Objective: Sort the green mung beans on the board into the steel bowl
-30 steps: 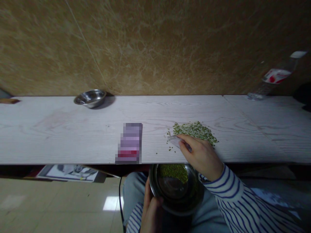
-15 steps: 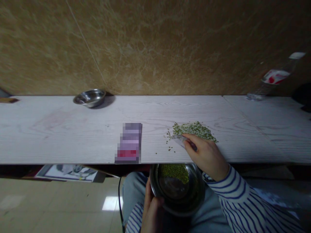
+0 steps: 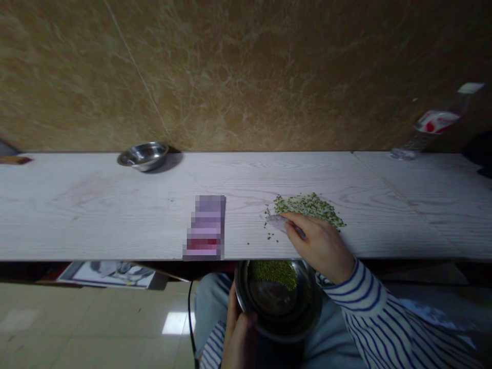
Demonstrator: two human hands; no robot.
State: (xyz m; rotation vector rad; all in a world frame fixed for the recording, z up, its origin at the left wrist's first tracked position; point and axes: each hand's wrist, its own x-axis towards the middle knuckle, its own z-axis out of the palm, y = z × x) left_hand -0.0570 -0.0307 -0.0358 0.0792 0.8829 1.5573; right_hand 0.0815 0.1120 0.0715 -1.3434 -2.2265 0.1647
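Nearest me, my left hand (image 3: 240,333) holds the left side of a stainless-steel mixing bowl (image 3: 273,302), its thumb at the rim, over my lap and below the table's near edge. Green mung beans (image 3: 274,270) lie in the bowl's far part, leaving its near floor bare. If that one-sided grip slackened, the bowl could tip and spill them on the tiled floor (image 3: 96,318).

Just beyond, my right hand (image 3: 321,248) pinches a clear plastic piece (image 3: 275,221) (its full shape is hidden by my fingers) above the white wood-grain table (image 3: 96,215). At its far side the loose mung beans (image 3: 307,205) spread thinly, a few strays lying nearer and to the left. A sweep too quick or off to one side could send beans past the bowl's rim, or leftward toward the pixelated purple slab (image 3: 205,225).

Farthest, by the marbled wall (image 3: 230,77), a small steel bowl (image 3: 144,155) sits left and a capped plastic bottle (image 3: 436,122) right, both well apart from my hands.
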